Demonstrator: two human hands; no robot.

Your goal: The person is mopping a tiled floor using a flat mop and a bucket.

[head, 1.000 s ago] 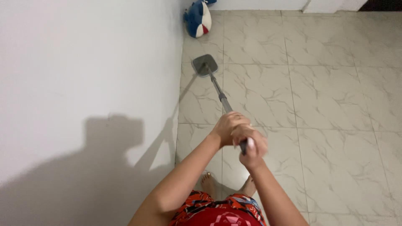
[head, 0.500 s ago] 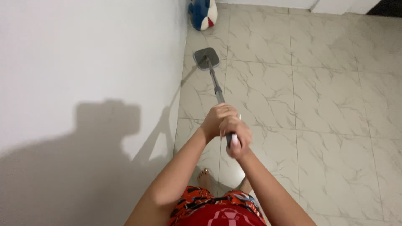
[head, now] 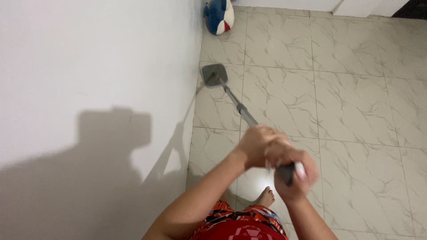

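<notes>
I hold a flat mop by its long grey handle [head: 240, 108]. My left hand [head: 258, 144] grips the handle lower down, and my right hand [head: 296, 175] is closed around its top end. The grey square mop head [head: 214, 74] lies on the marbled floor tiles [head: 351, 106] right beside the white wall [head: 89, 66]. Both hands are slightly blurred from motion.
A blue, white and red plush toy [head: 219, 15] lies on the floor by the wall, beyond the mop head. My bare foot [head: 266, 196] shows below my hands, above red patterned clothing [head: 242, 224]. A white baseboard [head: 311, 5] runs along the far edge.
My hands pulled back and to the right with the handle, and the mop head slid nearer to me along the wall, away from the plush toy.
</notes>
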